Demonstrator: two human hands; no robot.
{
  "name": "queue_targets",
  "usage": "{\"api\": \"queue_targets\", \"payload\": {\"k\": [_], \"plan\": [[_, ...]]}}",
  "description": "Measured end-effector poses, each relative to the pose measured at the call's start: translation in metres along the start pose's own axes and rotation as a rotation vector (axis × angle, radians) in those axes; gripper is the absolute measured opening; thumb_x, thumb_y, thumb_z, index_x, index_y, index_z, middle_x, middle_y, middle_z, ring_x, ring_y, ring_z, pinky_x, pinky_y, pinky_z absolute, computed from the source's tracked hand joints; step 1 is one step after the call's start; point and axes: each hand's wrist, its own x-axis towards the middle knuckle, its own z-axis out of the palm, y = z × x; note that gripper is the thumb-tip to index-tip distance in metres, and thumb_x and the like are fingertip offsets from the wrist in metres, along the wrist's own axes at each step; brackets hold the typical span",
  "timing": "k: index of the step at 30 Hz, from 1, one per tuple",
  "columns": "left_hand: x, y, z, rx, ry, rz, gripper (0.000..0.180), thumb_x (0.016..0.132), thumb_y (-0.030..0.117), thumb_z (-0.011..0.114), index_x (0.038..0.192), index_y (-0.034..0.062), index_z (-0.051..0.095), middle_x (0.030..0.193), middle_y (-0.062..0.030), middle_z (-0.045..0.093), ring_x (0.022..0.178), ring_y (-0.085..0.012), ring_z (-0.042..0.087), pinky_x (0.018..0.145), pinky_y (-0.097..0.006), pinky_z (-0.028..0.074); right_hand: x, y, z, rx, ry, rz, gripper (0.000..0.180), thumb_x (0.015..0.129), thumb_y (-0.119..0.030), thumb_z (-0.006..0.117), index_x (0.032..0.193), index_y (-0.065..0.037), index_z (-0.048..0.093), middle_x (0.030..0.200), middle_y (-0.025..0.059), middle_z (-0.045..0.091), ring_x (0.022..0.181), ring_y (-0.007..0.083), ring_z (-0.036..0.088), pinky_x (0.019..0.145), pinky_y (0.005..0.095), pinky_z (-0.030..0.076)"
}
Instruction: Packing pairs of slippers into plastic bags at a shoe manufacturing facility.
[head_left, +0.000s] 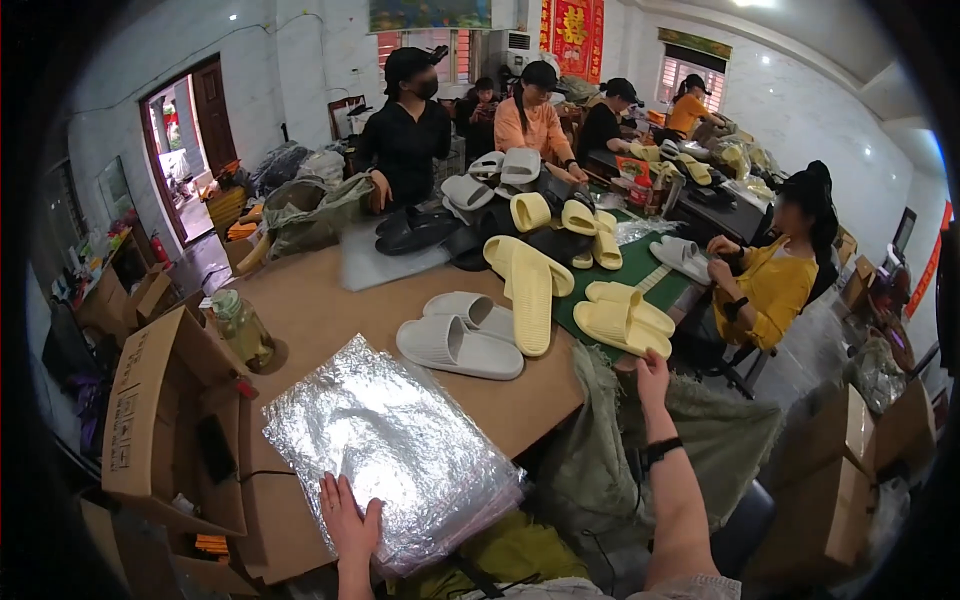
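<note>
My left hand [352, 522] lies flat with its fingers spread on a stack of shiny silver foil bags [385, 440] at the table's near edge. Stretched out to the right, my right hand [653, 382] has its fingers closed at the near end of a pair of pale yellow slippers [622, 318]; part of the grip is hidden. Left of that pair, two more yellow slippers [532, 295] lie crossed over each other. A pair of grey slippers [462, 350] rests beside them, just beyond the foil bags.
An open cardboard box [150, 410] and a glass jar [243, 330] stand at the left. Black, grey and yellow slippers are heaped farther back. Several co-workers surround the tables, one in a yellow top [785, 290] at the right. Green-grey sacking [690, 430] hangs below my right arm.
</note>
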Motion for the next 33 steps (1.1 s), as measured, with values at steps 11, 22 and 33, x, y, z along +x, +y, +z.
{"api": "queue_targets", "payload": {"k": [11, 22, 33], "plan": [[0.006, 0.003, 0.005, -0.043, -0.004, 0.015, 0.084, 0.087, 0.050, 0.065, 0.143, -0.0089, 0.043, 0.156, -0.0324, 0.030, 0.147, -0.0467, 0.025, 0.120, -0.053, 0.018, 0.060, -0.031, 0.060, -0.229, -0.054, -0.067, 0.023, 0.082, -0.019, 0.075, 0.086, 0.003, 0.067, 0.070, 0.0013, 0.061, 0.064, 0.0109, 0.054, 0.058, 0.0283, 0.043], [0.004, 0.006, 0.001, -0.027, 0.015, 0.052, 0.082, 0.091, 0.050, 0.063, 0.144, -0.0085, 0.042, 0.155, -0.0341, 0.030, 0.146, -0.0465, 0.026, 0.120, -0.054, 0.019, -0.098, -0.226, 0.100, 0.413, -0.313, -0.109, 0.013, 0.098, -0.010, 0.066, 0.102, -0.002, 0.057, 0.095, -0.0005, 0.060, 0.081, 0.0043, 0.055, 0.071, 0.0208, 0.045], [0.005, 0.007, 0.000, 0.006, 0.029, 0.027, 0.080, 0.092, 0.052, 0.061, 0.144, -0.0067, 0.043, 0.157, -0.0305, 0.030, 0.147, -0.0452, 0.025, 0.119, -0.052, 0.022, -0.271, -0.256, 0.206, 0.507, -1.004, 0.142, 0.032, 0.094, -0.007, 0.069, 0.120, 0.003, 0.054, 0.102, 0.0053, 0.061, 0.073, 0.0044, 0.058, 0.062, 0.0184, 0.045]]}}
